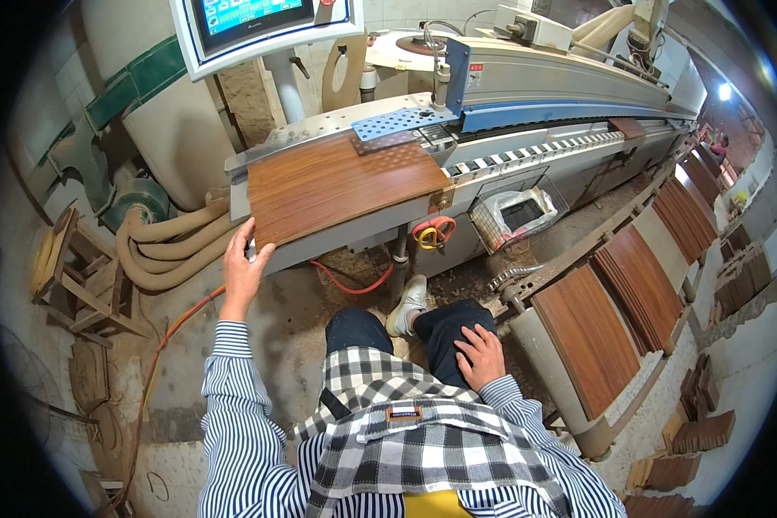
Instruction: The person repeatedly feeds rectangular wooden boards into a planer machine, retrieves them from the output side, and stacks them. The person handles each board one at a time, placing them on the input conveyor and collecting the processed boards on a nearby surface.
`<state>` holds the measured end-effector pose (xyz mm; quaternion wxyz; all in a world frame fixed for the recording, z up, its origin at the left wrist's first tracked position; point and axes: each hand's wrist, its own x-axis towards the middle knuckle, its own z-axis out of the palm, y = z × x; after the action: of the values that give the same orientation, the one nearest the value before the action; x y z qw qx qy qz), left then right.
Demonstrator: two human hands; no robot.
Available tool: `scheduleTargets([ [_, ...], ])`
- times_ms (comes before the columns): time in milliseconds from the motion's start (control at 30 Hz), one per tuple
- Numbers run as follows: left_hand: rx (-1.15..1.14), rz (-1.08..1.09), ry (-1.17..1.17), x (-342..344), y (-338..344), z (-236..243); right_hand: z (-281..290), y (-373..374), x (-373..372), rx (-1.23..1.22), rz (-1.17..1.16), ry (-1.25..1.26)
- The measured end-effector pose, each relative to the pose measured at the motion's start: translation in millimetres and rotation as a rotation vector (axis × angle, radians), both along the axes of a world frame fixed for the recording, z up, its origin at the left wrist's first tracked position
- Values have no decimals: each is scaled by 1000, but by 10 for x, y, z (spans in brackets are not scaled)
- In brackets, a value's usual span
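A brown wood-grain panel point(341, 183) lies flat on the grey infeed table point(337, 246) of a long edge-finishing machine point(561, 82). My left hand point(243, 268) reaches up and grips the panel's near left corner, thumb on the top face. My right hand point(481, 354) rests flat on my right thigh with fingers spread and nothing in it. A blue perforated plate point(401, 121) sits over the panel's far edge. I sit in dark trousers and a checked apron over a striped shirt.
A roller conveyor at the right carries more brown panels point(591, 332), with stacks point(686, 216) farther back. A control screen point(259, 26) hangs overhead. Beige dust hoses point(160, 246) and a wooden stool point(73, 276) stand at the left. An orange cable point(177, 324) crosses the dusty floor.
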<state>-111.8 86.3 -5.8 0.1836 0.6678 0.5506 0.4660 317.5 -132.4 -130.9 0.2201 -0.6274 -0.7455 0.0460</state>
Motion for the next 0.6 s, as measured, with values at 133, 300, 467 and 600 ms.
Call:
scheduleTargets([
  [133, 146, 131, 368, 100, 113, -67, 20, -7, -3, -6, 0, 5],
  [300, 153, 100, 395, 494, 218, -28, 21, -13, -1, -24, -4, 14],
  [467, 193, 19, 402, 900, 367, -12, 52, -16, -12, -1, -7, 12],
  [600, 197, -83, 389, 1135, 490, -69, -74, 11, 64, 129, -47, 220],
])
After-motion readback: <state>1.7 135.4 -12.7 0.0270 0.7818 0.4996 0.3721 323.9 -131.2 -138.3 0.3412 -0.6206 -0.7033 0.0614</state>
